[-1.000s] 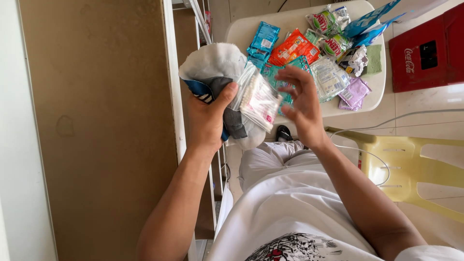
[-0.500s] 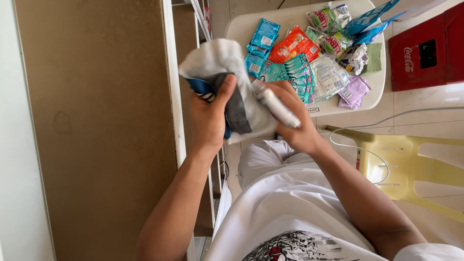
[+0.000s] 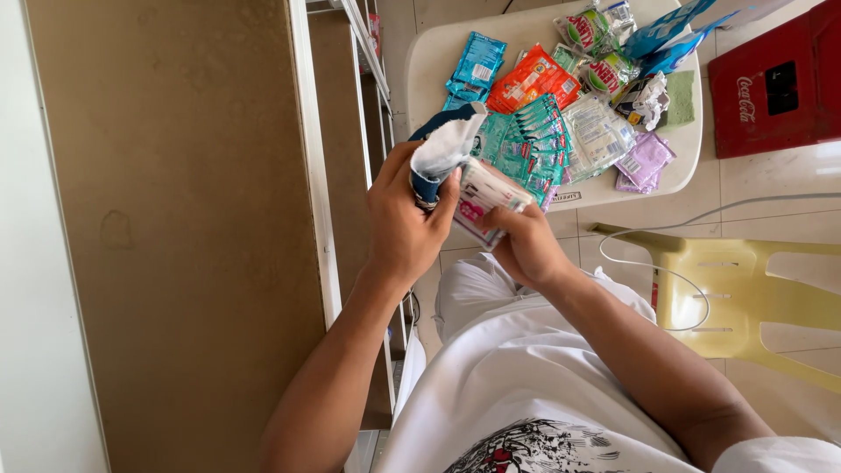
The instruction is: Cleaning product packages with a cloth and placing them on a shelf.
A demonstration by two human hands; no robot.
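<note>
My left hand [image 3: 405,219] grips a crumpled white plastic bag [image 3: 444,144] with something dark blue inside it. My right hand [image 3: 526,247] holds a clear packet with pink and white print [image 3: 484,196], pressed against the bag's side. Both hands are raised above my lap, just in front of a white plastic table [image 3: 435,60]. On the table lie several sachets: a stack of teal strips [image 3: 531,140], blue packets [image 3: 474,68], an orange packet [image 3: 529,81], clear packets [image 3: 599,133] and purple ones [image 3: 646,159].
A brown panel with a white frame [image 3: 175,228] fills the left side. A red crate [image 3: 775,83] stands to the right of the table. A yellow plastic chair [image 3: 745,289] sits on the tiled floor, with a white cable [image 3: 653,267] across it.
The white bag has been bunched smaller in my left hand. My right hand has dropped lower and brought the pink-and-white packet up against the bag.
</note>
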